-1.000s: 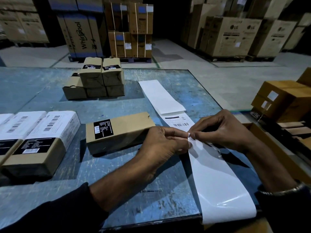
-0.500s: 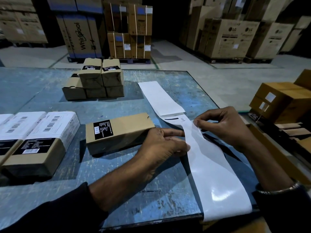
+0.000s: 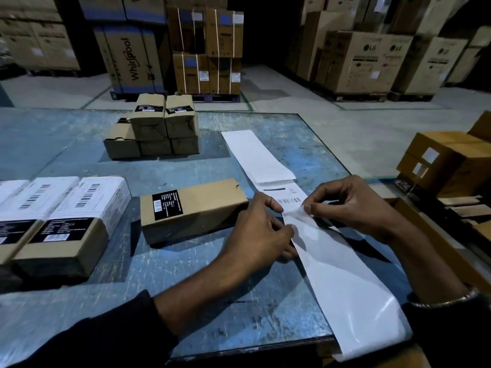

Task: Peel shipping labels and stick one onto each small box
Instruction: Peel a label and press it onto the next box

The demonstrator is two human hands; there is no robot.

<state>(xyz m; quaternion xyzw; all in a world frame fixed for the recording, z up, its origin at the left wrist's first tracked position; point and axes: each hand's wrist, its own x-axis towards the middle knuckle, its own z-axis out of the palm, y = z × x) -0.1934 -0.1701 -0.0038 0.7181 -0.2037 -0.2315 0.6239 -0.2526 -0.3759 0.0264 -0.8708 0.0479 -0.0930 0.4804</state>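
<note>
A long white label strip [image 3: 342, 282] runs from the table's near right edge toward the far side. A printed shipping label [image 3: 288, 196] with a barcode sits on it between my hands. My right hand [image 3: 353, 205] pinches the label's near corner between thumb and fingertips. My left hand [image 3: 261, 229] lies on the strip's left edge, its fingers curled at the paper. A small brown box [image 3: 194, 208] with a black sticker lies just left of my left hand. Boxes with white labels [image 3: 66, 221] stand at the left.
A stack of several small brown boxes [image 3: 156, 128] stands at the far middle of the blue table [image 3: 186, 301]. Brown cartons [image 3: 457, 160] sit off the table's right side. Large pallet cartons [image 3: 372, 62] line the warehouse floor beyond.
My right hand had lifted the strip's fold upward and away; it has come back down and now pinches the corner near the barcode. My left hand stayed at the strip's left edge.
</note>
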